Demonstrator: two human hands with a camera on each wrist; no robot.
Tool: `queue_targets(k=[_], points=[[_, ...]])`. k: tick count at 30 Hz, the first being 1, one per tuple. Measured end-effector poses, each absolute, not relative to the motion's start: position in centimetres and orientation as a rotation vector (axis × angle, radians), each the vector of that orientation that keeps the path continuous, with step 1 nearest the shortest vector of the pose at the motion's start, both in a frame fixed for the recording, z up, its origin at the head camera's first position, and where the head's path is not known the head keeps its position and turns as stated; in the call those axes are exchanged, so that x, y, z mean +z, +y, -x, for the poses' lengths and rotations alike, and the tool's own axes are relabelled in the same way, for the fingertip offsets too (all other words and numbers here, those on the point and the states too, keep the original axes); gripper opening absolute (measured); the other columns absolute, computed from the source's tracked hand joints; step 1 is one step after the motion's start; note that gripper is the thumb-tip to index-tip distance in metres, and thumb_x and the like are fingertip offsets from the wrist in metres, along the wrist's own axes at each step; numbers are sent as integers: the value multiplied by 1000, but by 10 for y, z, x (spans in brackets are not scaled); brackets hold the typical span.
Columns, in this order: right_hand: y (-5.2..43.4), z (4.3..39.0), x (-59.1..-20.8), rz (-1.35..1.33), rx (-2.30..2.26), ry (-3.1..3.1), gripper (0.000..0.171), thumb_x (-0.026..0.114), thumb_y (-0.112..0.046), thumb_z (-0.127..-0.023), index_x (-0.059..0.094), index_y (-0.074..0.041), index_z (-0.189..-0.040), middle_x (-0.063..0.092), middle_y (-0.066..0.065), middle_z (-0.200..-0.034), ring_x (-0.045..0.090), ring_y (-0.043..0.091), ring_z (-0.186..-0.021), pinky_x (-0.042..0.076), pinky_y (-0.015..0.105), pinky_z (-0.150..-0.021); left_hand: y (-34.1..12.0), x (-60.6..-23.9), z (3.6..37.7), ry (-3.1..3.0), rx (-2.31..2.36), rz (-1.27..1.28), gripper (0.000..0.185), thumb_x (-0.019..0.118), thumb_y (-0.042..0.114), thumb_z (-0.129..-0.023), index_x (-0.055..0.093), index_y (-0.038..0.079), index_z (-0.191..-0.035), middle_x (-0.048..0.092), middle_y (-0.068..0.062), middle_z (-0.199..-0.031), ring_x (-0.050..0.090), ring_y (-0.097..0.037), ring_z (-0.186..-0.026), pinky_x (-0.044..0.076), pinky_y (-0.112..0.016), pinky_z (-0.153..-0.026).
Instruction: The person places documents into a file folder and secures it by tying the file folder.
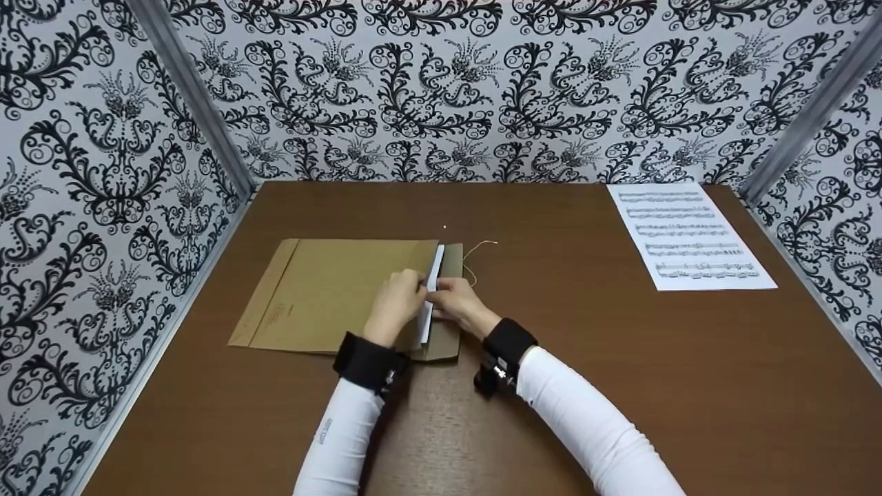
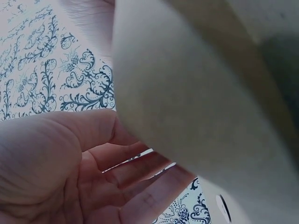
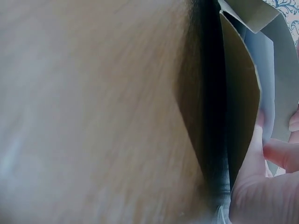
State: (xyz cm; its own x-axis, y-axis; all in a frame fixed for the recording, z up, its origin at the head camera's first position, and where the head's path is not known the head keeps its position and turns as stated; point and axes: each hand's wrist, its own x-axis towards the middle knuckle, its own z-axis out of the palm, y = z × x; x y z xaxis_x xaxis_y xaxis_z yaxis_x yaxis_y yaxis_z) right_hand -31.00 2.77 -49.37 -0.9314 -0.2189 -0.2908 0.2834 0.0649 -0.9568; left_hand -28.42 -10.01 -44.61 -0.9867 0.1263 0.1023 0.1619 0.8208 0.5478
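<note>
A brown paper envelope lies on the table with its mouth facing right, and white paper shows at the opening. My left hand grips the upper layer at that mouth, lifting its edge; in the left wrist view the thumb and fingers meet at the envelope's bent edge. My right hand pinches the white paper between thumb and fingers. In the right wrist view the paper stands between the spread envelope layers, with the right hand at its lower end.
A thin string trails from the envelope's right edge onto the brown table. A sheet of printed music lies at the back right. Patterned walls close the table in at the back and sides.
</note>
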Motion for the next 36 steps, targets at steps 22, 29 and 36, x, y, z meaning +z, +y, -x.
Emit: queue_targets(k=[22, 29, 36], points=[[17, 310, -498, -21, -1926, 1991, 38, 51, 1, -100, 58, 7, -136, 63, -2, -85, 61, 4, -71, 51, 17, -64, -104, -444, 286, -2969, -980, 274, 27, 54, 4, -99, 74, -2, -117, 76, -24, -111, 70, -32, -84, 48, -35, -67], [14, 310, -499, -12, -1900, 2006, 39, 48, 2, -101, 57, 6, -138, 65, 0, -89, 64, 7, -79, 54, 22, -73, -105, -442, 285, -2990, -1054, 280, 32, 51, 3, -101, 68, -4, -128, 72, -25, -123, 72, -36, -95, 51, -36, -73], [11, 311, -499, -14, -1927, 1981, 30, 46, 4, -100, 62, 7, -125, 61, -4, -78, 62, 6, -73, 53, 22, -70, -105, -441, 285, -2980, -1052, 278, 31, 52, 2, -101, 70, -4, -126, 74, -25, -119, 72, -35, -92, 50, -36, -71]])
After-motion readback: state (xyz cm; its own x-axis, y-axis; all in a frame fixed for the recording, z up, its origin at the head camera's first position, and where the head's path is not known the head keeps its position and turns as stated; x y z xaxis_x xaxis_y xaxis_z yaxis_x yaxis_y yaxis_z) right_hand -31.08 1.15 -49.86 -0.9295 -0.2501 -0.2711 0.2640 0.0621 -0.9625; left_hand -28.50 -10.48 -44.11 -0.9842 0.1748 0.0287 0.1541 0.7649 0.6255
